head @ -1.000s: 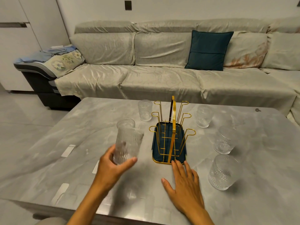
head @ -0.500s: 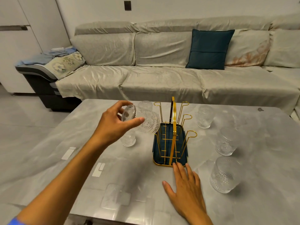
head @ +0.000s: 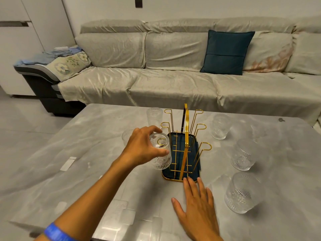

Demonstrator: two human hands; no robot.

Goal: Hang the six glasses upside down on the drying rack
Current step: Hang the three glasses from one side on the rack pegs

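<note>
While the first glass goes on:
Left hand [head: 142, 146]: wraps the inverted glass [head: 160, 152], mouth down so it drains, over the rack's near-left prong.
Right hand [head: 196, 206]: flat, fingers spread, at the drying rack [head: 184, 153] tray's near edge, likely steadying it.
Other glasses: five upright on the table [head: 86, 153], flanking the rack.
</note>
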